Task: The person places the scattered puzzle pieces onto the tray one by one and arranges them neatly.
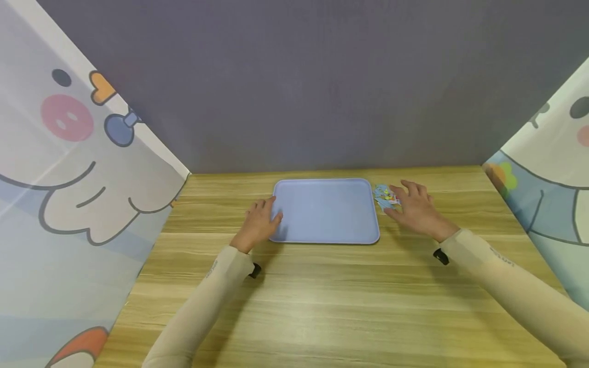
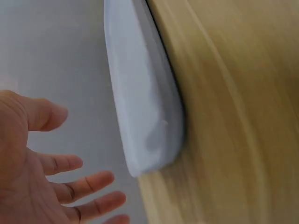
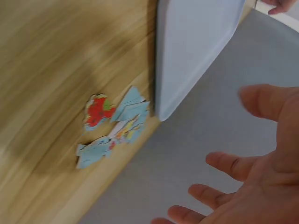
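A light blue shallow tray point(image 1: 326, 212) lies flat on the wooden table. At its left rim hovers my left hand point(image 1: 259, 225), fingers spread and holding nothing; in the left wrist view its fingers point(image 2: 88, 186) stand apart from the tray's corner point(image 2: 145, 116). Just right of the tray is a small pile of flat jigsaw puzzle pieces point(image 1: 384, 197), pale blue with colourful print. Over their right side reaches my right hand point(image 1: 416, 210), hiding some of them. The right wrist view shows its fingers apart, nothing held, and a red piece point(image 3: 97, 112) beside the overlapping blue ones point(image 3: 132, 108).
A plain grey panel point(image 1: 331, 92) rises behind the table's far edge. Cartoon-printed sheets stand at the left point(image 1: 92, 204) and right point(image 1: 552, 179). Bare wood point(image 1: 331, 306) stretches between my forearms in front of the tray.
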Motion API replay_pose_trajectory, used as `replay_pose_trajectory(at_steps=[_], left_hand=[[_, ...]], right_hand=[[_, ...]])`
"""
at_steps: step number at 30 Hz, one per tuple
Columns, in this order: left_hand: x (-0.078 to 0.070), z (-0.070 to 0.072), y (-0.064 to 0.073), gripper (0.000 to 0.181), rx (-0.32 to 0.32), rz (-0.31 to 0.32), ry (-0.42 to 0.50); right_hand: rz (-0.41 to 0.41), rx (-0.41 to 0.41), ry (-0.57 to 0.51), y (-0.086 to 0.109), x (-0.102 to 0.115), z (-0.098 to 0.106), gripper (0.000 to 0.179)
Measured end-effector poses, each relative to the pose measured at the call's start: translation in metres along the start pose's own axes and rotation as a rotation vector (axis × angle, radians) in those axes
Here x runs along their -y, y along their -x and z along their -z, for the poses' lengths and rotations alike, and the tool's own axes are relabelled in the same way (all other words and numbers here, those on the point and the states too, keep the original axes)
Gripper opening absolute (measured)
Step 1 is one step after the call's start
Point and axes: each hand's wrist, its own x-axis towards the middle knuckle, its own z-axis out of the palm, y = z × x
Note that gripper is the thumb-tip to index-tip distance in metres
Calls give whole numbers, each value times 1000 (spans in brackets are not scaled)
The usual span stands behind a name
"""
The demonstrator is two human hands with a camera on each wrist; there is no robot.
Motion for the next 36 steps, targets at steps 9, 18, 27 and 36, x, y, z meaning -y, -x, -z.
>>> replay_pose_trajectory(at_steps=[9, 18, 27, 36], left_hand=[[26, -5, -15, 48, -31, 30, 155], [44, -10, -25, 50, 33, 65, 270], [53, -9, -37, 53, 110, 24, 267], [56, -8, -42, 53, 149, 12, 266]], right_hand=[[-32, 36, -49, -7, -18, -6, 66], [-12, 55, -36, -18, -32, -14, 55], [40, 42, -88, -35, -39, -25, 48], [-35, 79, -74, -45, -39, -34, 45]])
